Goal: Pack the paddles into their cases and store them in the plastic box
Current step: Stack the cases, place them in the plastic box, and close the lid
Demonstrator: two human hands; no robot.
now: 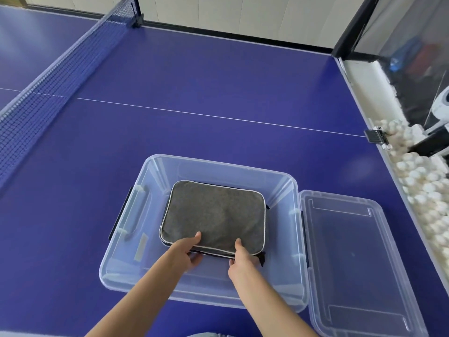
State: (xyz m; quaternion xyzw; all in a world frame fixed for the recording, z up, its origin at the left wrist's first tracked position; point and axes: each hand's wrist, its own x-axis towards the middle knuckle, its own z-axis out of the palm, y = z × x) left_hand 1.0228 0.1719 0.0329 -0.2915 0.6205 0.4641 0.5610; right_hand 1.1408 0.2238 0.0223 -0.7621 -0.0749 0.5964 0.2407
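A grey paddle case with pale piping lies flat inside the clear plastic box, which stands on the blue table. Both hands grip the case's near edge. My left hand has its thumb on top and its fingers under the near left corner. My right hand pinches the near right part the same way, beside a dark zipper pull. A dark edge shows beneath the case; I cannot tell whether it is a second case. No paddle is visible.
The box's clear lid lies flat on the table just right of the box. The net crosses the table at the left. Several white balls fill a catch tray along the right table edge.
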